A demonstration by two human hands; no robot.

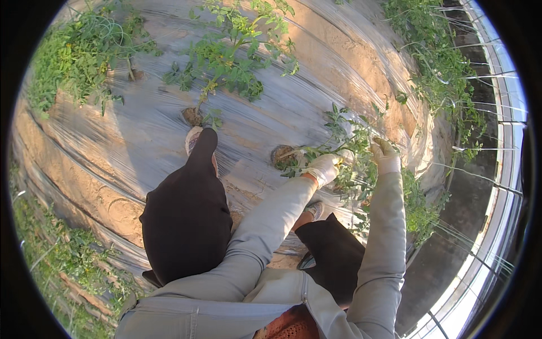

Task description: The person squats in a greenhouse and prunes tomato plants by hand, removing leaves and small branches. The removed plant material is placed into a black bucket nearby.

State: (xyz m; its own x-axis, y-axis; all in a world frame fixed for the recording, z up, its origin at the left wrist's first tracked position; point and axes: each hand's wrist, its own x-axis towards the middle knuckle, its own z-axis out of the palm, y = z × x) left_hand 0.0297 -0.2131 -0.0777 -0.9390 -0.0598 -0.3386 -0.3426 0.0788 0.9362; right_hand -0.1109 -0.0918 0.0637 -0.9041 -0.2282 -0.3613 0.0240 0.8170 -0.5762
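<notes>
A leafy tomato plant (360,148) leans to the right from a round planting hole (283,155) in the plastic mulch film (262,127). My left hand (325,168), in a pale, stained glove, is closed on the plant's stem low among the leaves. On the far side of the foliage is my right hand (386,156), gloved too, with its fingers bent at the upper shoots. Leaves and the angle hide what lies between those fingers.
Another tomato plant (237,55) with yellow flowers stands ahead of my left foot (192,137). Denser plants (80,55) grow at the upper left. Sandy soil (120,207) lies between rows. To the right, strings (478,176) run beside a dark strip and a bright greenhouse wall (504,169).
</notes>
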